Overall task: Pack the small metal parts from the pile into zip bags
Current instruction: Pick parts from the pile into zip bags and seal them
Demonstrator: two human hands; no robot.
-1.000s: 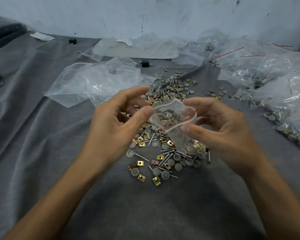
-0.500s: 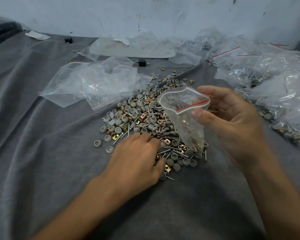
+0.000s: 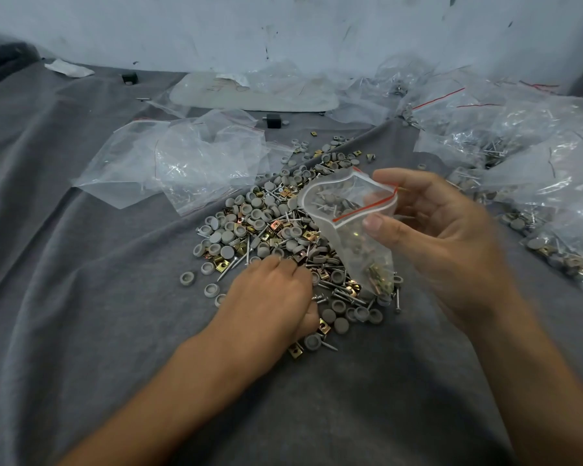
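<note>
Head view: our hands over a grey cloth.
Filled bags heap at far right, empty bags lie far left, and the pile of caps, screws and clips sits between them. Our left hand rests palm-down on the pile's near edge; we cannot tell whether its fingers hold anything. Our right hand pinches the open, partly filled zip bag just above the pile's right side.

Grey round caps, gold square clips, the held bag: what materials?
Grey caps: probably moulded plastic, matte, uniform colour. Square clips: metal, shiny yellowish plating by the glint. Zip bag: thin clear plastic film, glossy creases, red seal strip.
</note>
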